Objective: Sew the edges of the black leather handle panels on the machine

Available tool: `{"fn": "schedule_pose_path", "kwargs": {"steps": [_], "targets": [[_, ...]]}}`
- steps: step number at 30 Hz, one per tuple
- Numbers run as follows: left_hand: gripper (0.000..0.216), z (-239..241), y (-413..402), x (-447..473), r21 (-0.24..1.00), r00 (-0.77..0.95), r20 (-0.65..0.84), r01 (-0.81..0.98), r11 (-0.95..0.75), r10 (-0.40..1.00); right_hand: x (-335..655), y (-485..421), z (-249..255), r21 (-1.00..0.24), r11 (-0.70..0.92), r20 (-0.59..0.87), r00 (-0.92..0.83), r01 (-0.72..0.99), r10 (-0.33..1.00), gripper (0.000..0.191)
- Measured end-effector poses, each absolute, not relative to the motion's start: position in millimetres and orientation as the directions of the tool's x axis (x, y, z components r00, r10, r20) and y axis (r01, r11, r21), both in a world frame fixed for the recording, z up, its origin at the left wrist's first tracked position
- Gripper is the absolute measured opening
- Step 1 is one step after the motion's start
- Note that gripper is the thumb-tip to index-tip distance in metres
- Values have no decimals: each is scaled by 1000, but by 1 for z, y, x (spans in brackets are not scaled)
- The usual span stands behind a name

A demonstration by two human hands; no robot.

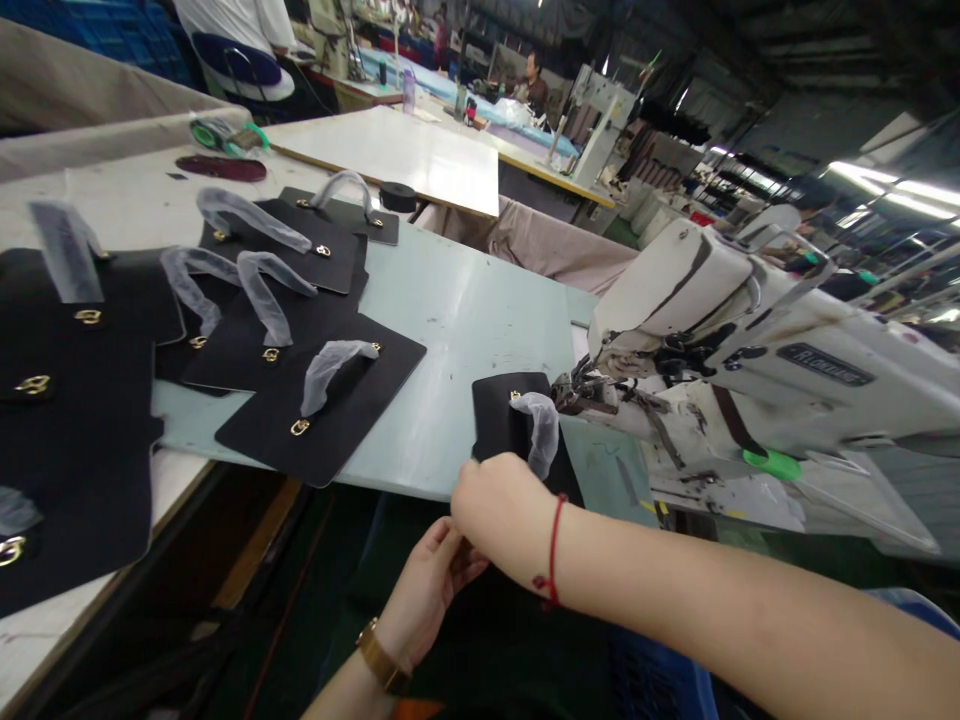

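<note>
My left hand [431,580], with a gold watch at its wrist, is closed, its fingers pinched close under the right hand in front of the table edge. My right hand [506,505] is curled shut beside it. What the fingertips hold, if anything, is hidden. Just beyond the right hand lies a black bag panel [495,410], partly covered by that hand. It has a handle [544,435] in translucent wrapping and a gold metal fitting. The panel's far right side reaches the needle area of a white sewing machine [675,300].
Several black panels with wrapped handles [322,460] lie overlapping on the left, some past the table edge. A black tape roll [397,197] and a maroon piece [221,167] are behind them. A blue crate [660,670] stands below right. Other people sit farther back.
</note>
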State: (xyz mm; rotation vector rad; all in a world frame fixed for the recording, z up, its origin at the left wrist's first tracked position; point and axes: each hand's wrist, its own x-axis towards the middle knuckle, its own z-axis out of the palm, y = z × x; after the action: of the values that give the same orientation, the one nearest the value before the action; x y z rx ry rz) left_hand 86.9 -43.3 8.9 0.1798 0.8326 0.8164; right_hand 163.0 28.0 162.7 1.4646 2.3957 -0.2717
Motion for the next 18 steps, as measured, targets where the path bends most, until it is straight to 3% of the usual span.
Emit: {"fn": "schedule_pose_path", "kwargs": {"steps": [3, 4, 7, 9, 11, 13, 16, 18], "targets": [[23, 4, -40, 84, 440, 372, -638, -542, 716, 674, 213, 23, 189, 6, 376, -349, -351, 926, 869, 13], [23, 3, -39, 83, 444, 363, -648, -534, 720, 669, 236, 16, 193, -46, 303, -331, -301, 952, 894, 12], [25, -6, -40, 73, 488, 325, -660, -501, 715, 678, 310, -17, 177, -392, 72, -354, -222, 917, 909, 14], [31, -20, -45, 59, 548, 257, -674, -455, 702, 693, 358, -39, 146, -490, -103, -360, -93, 866, 928, 18], [38, -39, -50, 38, 629, 143, -689, -369, 684, 710, 396, -52, 107, -459, -246, -279, 124, 854, 952, 19], [44, -61, -53, 7, 720, 9, -675, -209, 661, 738, 419, -54, 72, -414, -302, -214, 231, 859, 949, 21], [46, -90, -52, -51, 790, -161, -554, 207, 577, 817, 425, -40, 48, -277, -246, -62, 239, 929, 969, 25], [45, -102, -51, -89, 764, -195, -367, 495, 414, 910, 412, -29, 54, -118, -172, 23, 176, 978, 984, 28]]}}
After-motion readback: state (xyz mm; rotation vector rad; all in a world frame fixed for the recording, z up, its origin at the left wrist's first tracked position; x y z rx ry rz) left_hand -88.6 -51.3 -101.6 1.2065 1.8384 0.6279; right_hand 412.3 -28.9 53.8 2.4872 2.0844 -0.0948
